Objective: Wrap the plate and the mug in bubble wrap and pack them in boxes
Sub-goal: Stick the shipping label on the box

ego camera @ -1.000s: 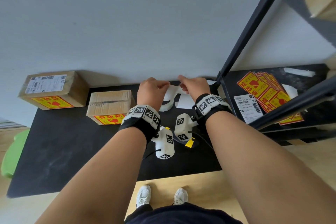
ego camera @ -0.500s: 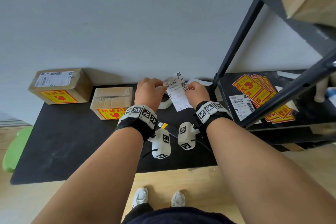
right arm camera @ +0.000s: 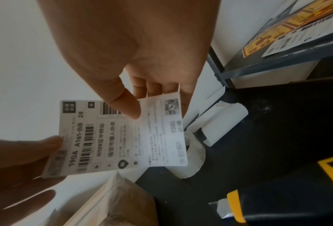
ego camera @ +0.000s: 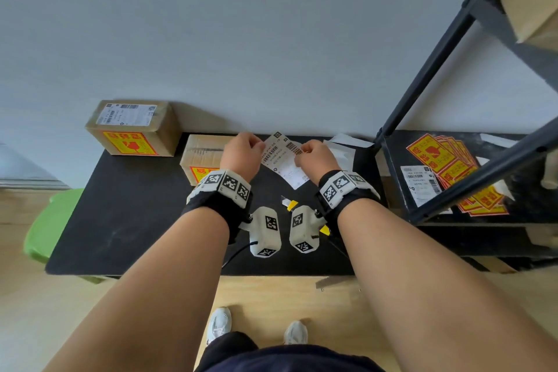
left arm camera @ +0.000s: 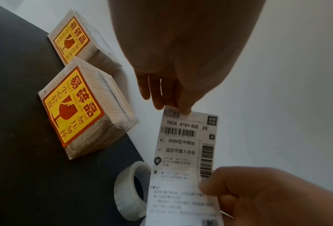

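Both hands hold a white shipping label (ego camera: 283, 160) with barcodes above the black table (ego camera: 136, 220). My left hand (ego camera: 256, 145) pinches one corner of the label (left arm camera: 183, 152) between thumb and fingers. My right hand (ego camera: 302, 151) pinches the opposite edge, with its thumb (right arm camera: 126, 107) on the printed face. Two closed cardboard boxes with yellow-and-red fragile stickers stand at the back left. The nearer box (ego camera: 202, 157) has no label on top, and the far box (ego camera: 133, 127) carries one. No plate or mug shows.
A clear tape roll (left arm camera: 126, 194) lies on the table under the label. White backing paper (right arm camera: 219, 119) lies by the wall. A yellow utility knife (ego camera: 290, 205) lies between my wrists. A black shelf (ego camera: 422, 190) to the right holds fragile stickers (ego camera: 437, 157) and another label.
One second ago both hands were down at the papers at the back of the table. They have since lifted the label, and it now hangs tilted between them.
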{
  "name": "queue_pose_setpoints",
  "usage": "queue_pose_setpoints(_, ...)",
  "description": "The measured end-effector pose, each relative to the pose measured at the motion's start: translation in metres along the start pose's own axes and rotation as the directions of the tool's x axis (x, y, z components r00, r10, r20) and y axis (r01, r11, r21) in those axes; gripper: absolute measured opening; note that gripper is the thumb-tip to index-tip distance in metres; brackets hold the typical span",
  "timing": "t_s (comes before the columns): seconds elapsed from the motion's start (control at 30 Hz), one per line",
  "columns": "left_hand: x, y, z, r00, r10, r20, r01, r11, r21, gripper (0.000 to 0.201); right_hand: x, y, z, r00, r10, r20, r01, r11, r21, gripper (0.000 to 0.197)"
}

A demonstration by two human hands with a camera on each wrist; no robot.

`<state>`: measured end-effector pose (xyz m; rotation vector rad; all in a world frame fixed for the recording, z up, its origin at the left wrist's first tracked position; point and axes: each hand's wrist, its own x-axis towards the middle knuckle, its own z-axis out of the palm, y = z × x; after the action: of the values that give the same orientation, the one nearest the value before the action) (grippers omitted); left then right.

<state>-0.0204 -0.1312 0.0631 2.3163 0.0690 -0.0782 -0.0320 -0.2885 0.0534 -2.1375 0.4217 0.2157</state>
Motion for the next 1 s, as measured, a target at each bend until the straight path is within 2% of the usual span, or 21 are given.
queue_pose_setpoints(0.1, 0.002, -0.009, -0.017, 0.999, -0.033, 0.007, 0.034, 0.999, -0.041, 0.017, -0.001, -0.008, 0.014, 0.999, 0.026, -0.03, -0.023, 0.997, 0.078, 0.038)
queue_pose_setpoints(0.2, 0.006, -0.025, -0.038, 0.996, -0.083, 0.019, 0.085, 0.99, -0.11, 0.019, -0.003, -0.017, 0.029, 0.997, 0.068, -0.043, -0.061, 0.989, 0.138, 0.025)
queue_pose_setpoints(0.3, 0.013, -0.045, -0.057, 0.989, -0.145, 0.032, 0.148, 0.977, -0.152, 0.024, -0.002, -0.026, 0.048, 0.993, 0.11, -0.041, -0.099, 0.974, 0.205, 0.022)
queue_pose_setpoints(0.37, 0.017, -0.057, -0.069, 0.985, -0.164, 0.056, 0.172, 0.967, -0.187, 0.022, -0.002, -0.034, 0.06, 0.992, 0.127, -0.024, -0.119, 0.969, 0.218, 0.008)
queue_pose_setpoints(0.5, 0.025, -0.078, -0.087, 0.977, -0.199, 0.077, 0.211, 0.955, -0.211, 0.019, 0.002, -0.049, 0.085, 0.985, 0.155, -0.077, -0.133, 0.962, 0.237, 0.017)
queue_pose_setpoints(0.57, 0.028, -0.085, -0.097, 0.962, -0.257, 0.093, 0.273, 0.934, -0.232, 0.019, 0.005, -0.055, 0.098, 0.98, 0.161, -0.12, -0.127, 0.96, 0.25, 0.024)
queue_pose_setpoints(0.6, 0.03, -0.089, -0.101, 0.936, -0.326, 0.133, 0.351, 0.896, -0.271, 0.015, 0.006, -0.057, 0.104, 0.977, 0.167, -0.132, -0.129, 0.958, 0.257, 0.027)
queue_pose_setpoints(0.63, 0.031, -0.09, -0.106, 0.917, -0.359, 0.172, 0.393, 0.883, -0.257, 0.016, 0.007, -0.058, 0.109, 0.975, 0.172, -0.138, -0.133, 0.958, 0.255, 0.029)
queue_pose_setpoints(0.7, 0.033, -0.103, -0.107, 0.921, -0.353, 0.164, 0.376, 0.916, -0.138, 0.021, 0.008, -0.059, 0.118, 0.973, 0.184, -0.14, -0.149, 0.961, 0.232, 0.031)
queue_pose_setpoints(0.73, 0.036, -0.107, -0.107, 0.913, -0.371, 0.169, 0.402, 0.89, -0.216, 0.013, 0.009, -0.059, 0.122, 0.973, 0.186, -0.139, -0.154, 0.964, 0.215, 0.032)
queue_pose_setpoints(0.77, 0.037, -0.112, -0.107, 0.925, -0.359, 0.126, 0.379, 0.897, -0.228, 0.016, 0.01, -0.059, 0.125, 0.974, 0.182, -0.137, -0.154, 0.969, 0.192, 0.033)
queue_pose_setpoints(0.83, 0.041, -0.123, -0.104, 0.923, -0.37, 0.109, 0.382, 0.915, -0.13, 0.029, 0.013, -0.059, 0.131, 0.976, 0.168, -0.138, -0.151, 0.981, 0.125, 0.034)
queue_pose_setpoints(1.0, 0.055, -0.133, -0.1, 0.917, -0.386, 0.103, 0.394, 0.917, -0.063, 0.02, 0.032, -0.061, 0.14, 0.982, 0.139, -0.128, -0.142, 0.99, -0.01, 0.032)
